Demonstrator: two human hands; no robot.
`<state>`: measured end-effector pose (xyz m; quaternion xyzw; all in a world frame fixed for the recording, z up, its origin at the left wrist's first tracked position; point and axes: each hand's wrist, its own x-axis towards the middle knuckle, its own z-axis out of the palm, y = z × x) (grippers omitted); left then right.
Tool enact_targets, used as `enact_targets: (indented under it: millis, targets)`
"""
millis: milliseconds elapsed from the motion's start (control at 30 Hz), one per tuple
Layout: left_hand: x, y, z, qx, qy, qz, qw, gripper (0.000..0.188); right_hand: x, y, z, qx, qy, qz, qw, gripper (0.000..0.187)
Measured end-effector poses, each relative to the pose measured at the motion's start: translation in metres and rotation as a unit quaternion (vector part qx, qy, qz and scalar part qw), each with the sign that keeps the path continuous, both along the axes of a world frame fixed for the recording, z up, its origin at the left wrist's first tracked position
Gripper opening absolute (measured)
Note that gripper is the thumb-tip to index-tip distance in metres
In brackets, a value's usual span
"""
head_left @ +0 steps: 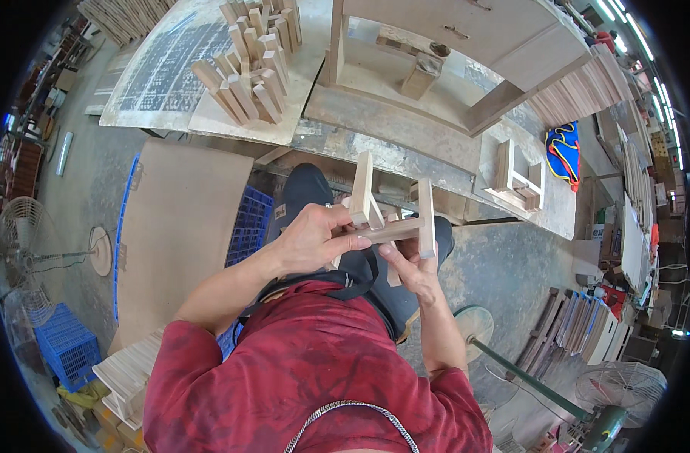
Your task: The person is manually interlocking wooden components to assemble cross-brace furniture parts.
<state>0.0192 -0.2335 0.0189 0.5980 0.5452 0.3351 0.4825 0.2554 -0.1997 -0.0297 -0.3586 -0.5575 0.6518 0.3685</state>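
A small pale wooden frame (pixel 395 229) is held up over my lap. Two upright legs of it show, joined by a crossbar. My left hand (pixel 312 238) is closed on its left end, the thumb lying along the bar near the joint. My right hand (pixel 413 270) grips the underside by the right leg, with some of its fingers hidden behind the wood. More wooden parts show partly below and behind the bar, and I cannot tell how they join. On the bench to the right, a similar wooden frame (pixel 519 180) stands by itself.
Many loose wooden legs (pixel 243 98) stand in a cluster on the bench at the far left. Ahead is a large wooden cabinet carcass (pixel 405 106). A blue cloth bag (pixel 563 155) hangs at the right. A brown board (pixel 180 226), blue crates (pixel 67 346) and fans (pixel 617 392) surround me.
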Motion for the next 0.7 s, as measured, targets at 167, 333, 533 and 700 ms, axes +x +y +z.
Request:
enact_targets:
  millis: [167,333,533,700]
  targets:
    - [-0.004,0.014,-0.013,-0.027,-0.011,0.010,1.000,0.032,-0.009,0.013,-0.003,-0.027,-0.016,0.001,1.000,0.037]
    - [-0.006,0.022,-0.005,0.074,-0.009,0.001,0.997,0.033,-0.008,0.026,-0.001,-0.005,0.005,0.032,0.999,0.035]
    - [-0.004,0.019,0.023,-0.032,-0.083,0.019,0.996,0.033,-0.015,0.019,0.007,-0.023,0.019,-0.002,1.000,0.031]
    - [0.002,0.025,-0.007,0.073,-0.186,0.012,0.980,0.036,-0.013,0.019,0.006,-0.052,-0.007,-0.004,0.999,0.026]
